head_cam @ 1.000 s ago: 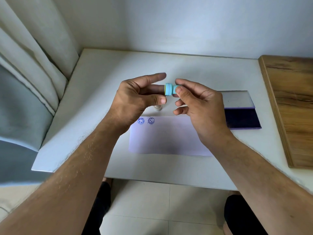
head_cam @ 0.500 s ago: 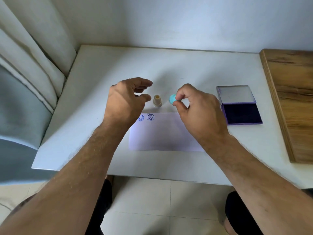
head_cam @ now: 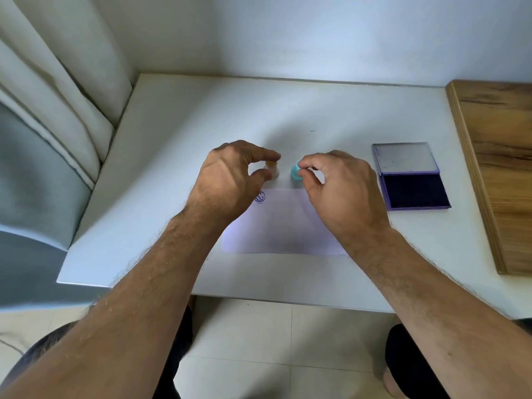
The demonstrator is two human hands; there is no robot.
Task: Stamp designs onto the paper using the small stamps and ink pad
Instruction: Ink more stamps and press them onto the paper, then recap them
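Two small stamps sit on the white table (head_cam: 178,133), just past the far edge of the paper (head_cam: 285,226). Beige stamp (head_cam: 273,168): orange-tinted top, pale flared base, upright, left of centre. Teal stamp (head_cam: 296,171): rounded teal body, standing just right of the beige one, base at the paper's far edge.

Left hand (head_cam: 227,182): thumb and index curled around the beige stamp, tips either side of it; can't tell if they're actually touching it. Right hand (head_cam: 342,191): thumb and index pinching the teal stamp at its right side, other fingers curled in.

Paper: pale lilac-white sheet, flat, near-centre of table, both forearms crossing over it. One blue round print (head_cam: 259,197) visible at its far-left corner, partly hidden by the left hand.

Ink pad (head_cam: 416,190): purple case, open, right of the paper and apart from it. Lid (head_cam: 404,157) folded back on the far side, grey inner face up; near half holds the dark navy pad. Wooden board (head_cam: 501,168) further right.
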